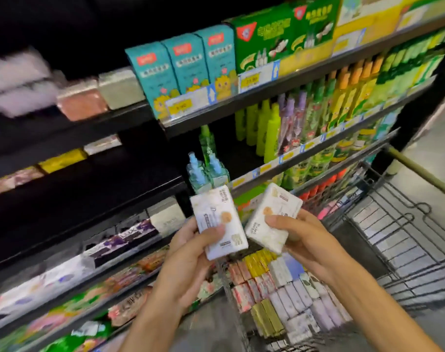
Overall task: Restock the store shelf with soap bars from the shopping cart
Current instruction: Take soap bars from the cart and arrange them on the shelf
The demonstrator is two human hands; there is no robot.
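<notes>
White soap bar (pixel 220 222) in left hand (pixel 188 260) grip, another (pixel 272 219) in right hand (pixel 302 240); shelf (pixel 64 128) blurred.

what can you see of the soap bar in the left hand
The soap bar is a flat white rectangular pack with glossy wrapping, a round orange emblem and small dark print. The left hand holds it by its lower end, thumb on its face. It tilts up, above the cart's edge, beside a similar bar.

Left hand (pixel 191 252) and right hand (pixel 300 235) raised, fingers curled.
</notes>
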